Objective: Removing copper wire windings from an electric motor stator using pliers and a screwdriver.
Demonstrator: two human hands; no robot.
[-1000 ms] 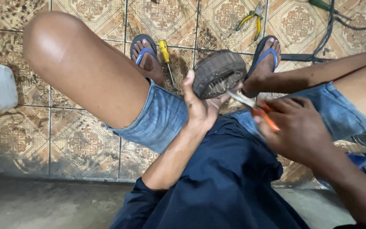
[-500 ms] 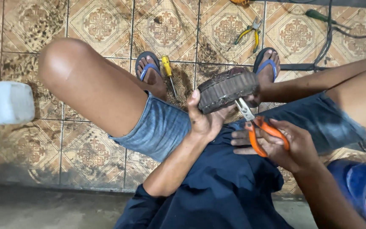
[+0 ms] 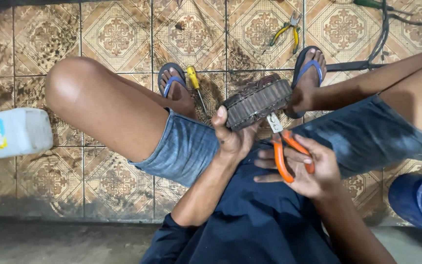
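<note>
The left hand (image 3: 233,139) has its grip wrapped tight round a small tyre (image 3: 257,103), thumb up over the near edge, holding it tilted above the lap, between the knees. That tyre is dark, grimy rubber, a stubby cylinder with fine ribbed tread across its face and a scuffed brown sidewall on top. The right hand (image 3: 306,168) is closed on a pair of pliers (image 3: 286,149): orange plastic-coated handles curving through the fingers, and grey steel jaws meeting the tyre's lower edge; whether they actually bite the rubber I cannot tell. Both hands sit just beside each other, over dark navy cloth and faded, ribbed denim shorts. Below them, the floor (image 3: 118,36) is glazed tile, tan with ornate brown medallions, smeared black with grease along the grout lines. A screwdriver (image 3: 195,83) with a stubby yellow handle and thin steel shaft lies beside the foot in the blue-strapped sandal (image 3: 172,80). Farther out, a second pair of pliers (image 3: 289,32), yellow-handled, lies open on a tile, near the other sandal (image 3: 308,71). Black cables (image 3: 382,36) snake along the top right corner. At the left edge a white plastic jug (image 3: 15,132) lies on its side, smooth and boxy with a coloured label. Something rounded and blue (image 3: 418,200) pokes in at lower right.
</note>
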